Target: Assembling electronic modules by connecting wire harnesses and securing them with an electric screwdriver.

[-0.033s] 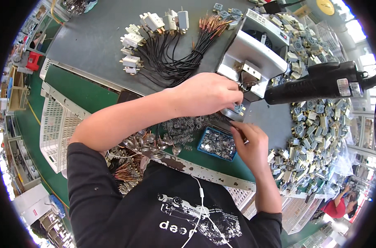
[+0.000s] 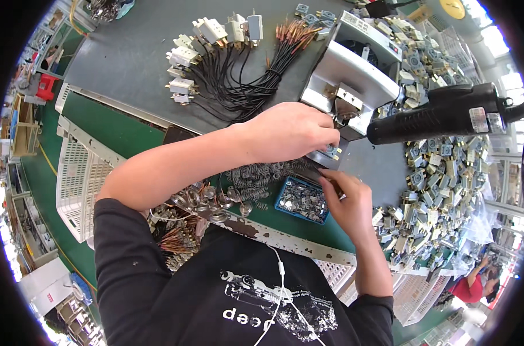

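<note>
Nearest me, at the bottom of the frame, a black shirt (image 2: 187,305) with one white cord (image 2: 281,268) runs off the lower edge. Two arms come up from it. At centre right, the right hand (image 2: 351,199) has thumb and forefinger almost together; whether a thin dark sliver is pinched there I can't tell. Just left of it sits one blue tray (image 2: 299,217) of small metal parts, too many to count, beside a heap of coiled springs (image 2: 253,176) partly covered by the left forearm. The left hand (image 2: 293,130), mid-frame, is curled closed on one grey plug piece (image 2: 333,151), mostly hidden, its thumb out of sight. Beyond, upper right, stand one silver fixture (image 2: 354,75) and one black power driver (image 2: 432,118). On the counter (image 2: 129,63), upper centre, black wires (image 2: 239,86) overlap uncountably. Far lower right, one person in red (image 2: 469,288) is small and blurred.
</note>
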`<action>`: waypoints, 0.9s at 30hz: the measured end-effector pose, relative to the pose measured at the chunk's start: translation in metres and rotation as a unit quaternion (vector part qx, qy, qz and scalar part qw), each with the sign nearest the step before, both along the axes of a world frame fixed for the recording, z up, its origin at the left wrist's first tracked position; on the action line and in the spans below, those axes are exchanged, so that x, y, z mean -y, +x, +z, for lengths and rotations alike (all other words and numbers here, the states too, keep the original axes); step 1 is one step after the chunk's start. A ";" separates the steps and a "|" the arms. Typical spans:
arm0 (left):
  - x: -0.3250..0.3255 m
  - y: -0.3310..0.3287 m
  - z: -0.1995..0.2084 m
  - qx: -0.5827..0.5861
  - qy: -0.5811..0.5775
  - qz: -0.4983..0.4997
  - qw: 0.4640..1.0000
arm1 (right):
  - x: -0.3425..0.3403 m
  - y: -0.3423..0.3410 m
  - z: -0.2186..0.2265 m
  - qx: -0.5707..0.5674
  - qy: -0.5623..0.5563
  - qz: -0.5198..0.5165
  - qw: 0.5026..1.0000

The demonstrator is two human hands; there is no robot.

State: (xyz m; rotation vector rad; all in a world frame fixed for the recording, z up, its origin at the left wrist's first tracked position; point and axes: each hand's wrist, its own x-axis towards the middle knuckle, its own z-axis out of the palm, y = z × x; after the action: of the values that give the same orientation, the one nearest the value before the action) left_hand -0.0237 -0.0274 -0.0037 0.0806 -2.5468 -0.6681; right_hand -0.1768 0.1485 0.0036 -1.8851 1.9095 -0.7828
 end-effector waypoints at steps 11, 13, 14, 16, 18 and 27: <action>-0.007 -0.011 -0.010 0.040 -0.055 0.012 0.998 | -0.017 -0.006 -0.002 0.197 0.045 -0.015 0.979; -0.007 -0.012 -0.010 0.030 -0.051 0.012 0.998 | -0.024 -0.009 -0.007 0.259 0.031 -0.018 0.965; -0.008 -0.011 -0.010 0.045 -0.058 0.022 0.997 | -0.026 -0.010 -0.008 0.259 0.032 -0.018 0.965; -0.010 -0.012 -0.008 0.060 -0.065 0.033 0.996 | -0.028 -0.011 -0.009 0.267 0.038 -0.024 0.963; -0.012 -0.012 -0.007 0.075 -0.060 0.039 0.995 | -0.029 -0.010 -0.009 0.274 0.041 -0.032 0.960; -0.009 0.002 0.014 0.080 -0.012 0.016 0.997 | -0.028 -0.013 -0.003 0.244 0.046 -0.082 0.965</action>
State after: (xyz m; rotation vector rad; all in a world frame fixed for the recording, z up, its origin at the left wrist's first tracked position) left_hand -0.0216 -0.0185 0.0105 0.1729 -2.7005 -0.6423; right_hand -0.1896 0.1763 0.0009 -1.3302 1.7580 -1.0715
